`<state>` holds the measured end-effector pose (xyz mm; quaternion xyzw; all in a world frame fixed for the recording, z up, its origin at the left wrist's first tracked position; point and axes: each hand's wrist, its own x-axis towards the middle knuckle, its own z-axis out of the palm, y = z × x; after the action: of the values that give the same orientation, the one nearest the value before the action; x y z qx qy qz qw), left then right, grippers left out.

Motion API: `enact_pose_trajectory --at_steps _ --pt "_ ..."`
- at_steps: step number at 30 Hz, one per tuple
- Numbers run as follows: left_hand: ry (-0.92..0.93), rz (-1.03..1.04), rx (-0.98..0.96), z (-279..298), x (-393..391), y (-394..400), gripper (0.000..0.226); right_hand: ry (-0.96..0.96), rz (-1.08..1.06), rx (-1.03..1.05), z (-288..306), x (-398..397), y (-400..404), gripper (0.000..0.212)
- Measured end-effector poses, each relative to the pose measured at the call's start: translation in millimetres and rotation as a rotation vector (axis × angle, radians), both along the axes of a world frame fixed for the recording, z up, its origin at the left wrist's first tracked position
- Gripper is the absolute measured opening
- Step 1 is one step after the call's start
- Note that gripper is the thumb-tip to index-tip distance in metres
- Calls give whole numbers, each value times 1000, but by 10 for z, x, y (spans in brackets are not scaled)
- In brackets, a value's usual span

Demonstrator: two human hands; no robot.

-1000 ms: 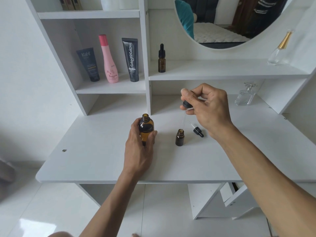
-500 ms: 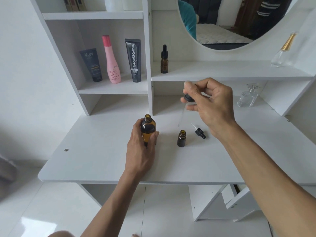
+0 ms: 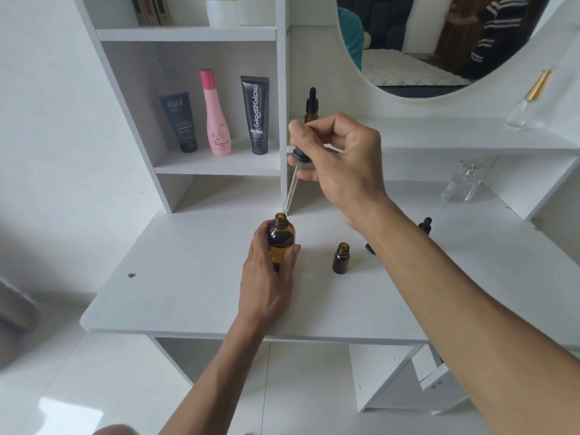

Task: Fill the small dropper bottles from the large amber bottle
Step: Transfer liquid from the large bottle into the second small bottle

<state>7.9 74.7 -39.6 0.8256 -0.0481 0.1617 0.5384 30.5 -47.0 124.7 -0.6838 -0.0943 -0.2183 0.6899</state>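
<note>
Left hand (image 3: 266, 284) is wrapped around the large amber bottle (image 3: 281, 243), holding it upright on the white desk (image 3: 188, 277), cap off. Right hand (image 3: 342, 164) pinches the black bulb of a glass dropper (image 3: 293, 183), tip hanging just above the bottle's open mouth. One small dropper bottle (image 3: 341, 258) sits uncapped just to the right, a black dropper cap (image 3: 425, 224) lies past the wrist. Another capped dropper bottle (image 3: 311, 105) is on the shelf.
</note>
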Motion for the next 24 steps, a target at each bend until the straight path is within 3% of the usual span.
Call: enact_pose_trajectory --at_steps 24 --pt "-16 -13 -1 -16 6 -3 41 33 21 -164 -156 98 128 21"
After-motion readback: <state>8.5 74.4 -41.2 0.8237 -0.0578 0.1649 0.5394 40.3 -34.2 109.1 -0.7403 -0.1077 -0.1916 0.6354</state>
